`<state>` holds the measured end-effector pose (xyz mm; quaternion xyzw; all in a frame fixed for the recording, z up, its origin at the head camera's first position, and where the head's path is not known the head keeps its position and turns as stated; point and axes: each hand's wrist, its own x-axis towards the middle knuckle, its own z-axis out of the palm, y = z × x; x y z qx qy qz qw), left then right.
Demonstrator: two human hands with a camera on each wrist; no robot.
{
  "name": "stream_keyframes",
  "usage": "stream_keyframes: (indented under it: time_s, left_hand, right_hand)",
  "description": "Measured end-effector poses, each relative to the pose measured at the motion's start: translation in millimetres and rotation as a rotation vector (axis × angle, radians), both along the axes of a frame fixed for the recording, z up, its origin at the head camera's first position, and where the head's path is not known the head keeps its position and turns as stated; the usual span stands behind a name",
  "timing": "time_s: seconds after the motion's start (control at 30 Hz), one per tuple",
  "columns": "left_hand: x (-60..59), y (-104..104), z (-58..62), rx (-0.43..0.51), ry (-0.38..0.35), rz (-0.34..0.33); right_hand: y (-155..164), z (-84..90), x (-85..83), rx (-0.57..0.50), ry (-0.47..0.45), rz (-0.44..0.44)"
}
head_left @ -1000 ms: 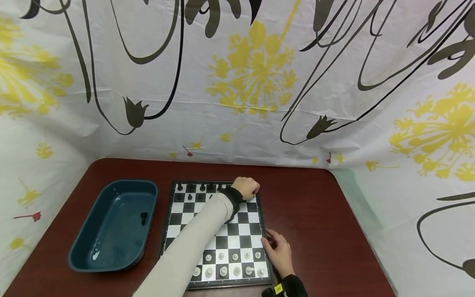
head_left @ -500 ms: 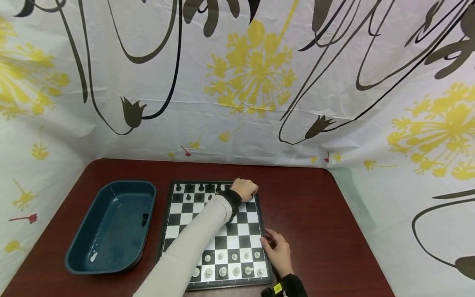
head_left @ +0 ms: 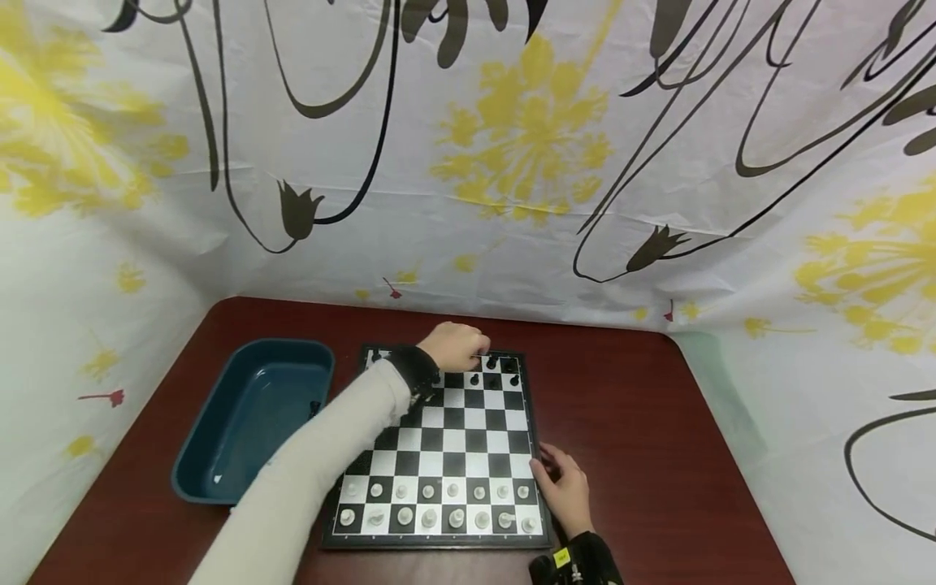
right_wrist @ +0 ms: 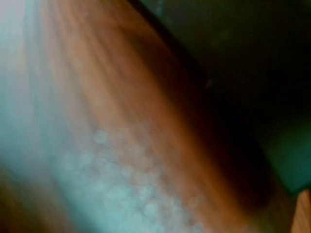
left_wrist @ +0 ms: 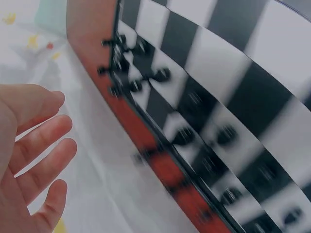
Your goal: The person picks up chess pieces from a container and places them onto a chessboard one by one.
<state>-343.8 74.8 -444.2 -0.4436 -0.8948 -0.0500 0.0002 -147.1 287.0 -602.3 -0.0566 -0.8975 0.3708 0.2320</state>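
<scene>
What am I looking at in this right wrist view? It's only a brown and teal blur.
Observer: In the head view, the right hand rests on the table, fingers at the right edge of the chessboard, beside the white pieces.
Operator: And the other hand?
Observer: The left hand is over the board's far row, among the black pieces.
Operator: Is it holding one?
Observer: The left wrist view shows its fingers loosely straight, with nothing in them.
</scene>
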Motion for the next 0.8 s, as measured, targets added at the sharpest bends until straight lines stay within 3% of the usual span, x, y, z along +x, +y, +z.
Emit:
stream_keyframes:
  time_s: [0.23, 0.4, 0.6, 0.8]
  left_hand:
    - [0.8, -75, 5.6, 0.008, -0.026, 0.101]
    - [4.0, -126, 5.6, 0.040, -0.021, 0.215]
    - [12.4, -180, -0.5, 0.073, -0.044, 0.318]
    - [25.7, -221, -13.6, 0.094, -0.143, 0.406]
  right_hand:
    - [4, -0.4, 2.9, -0.015, 0.008, -0.009]
    - [6, 0.8, 2.3, -0.015, -0.007, -0.020]
    - [0, 2.3, 0.8, -0.021, -0.037, -0.028]
    - [-6, 3.0, -0.8, -0.006, -0.064, -0.031]
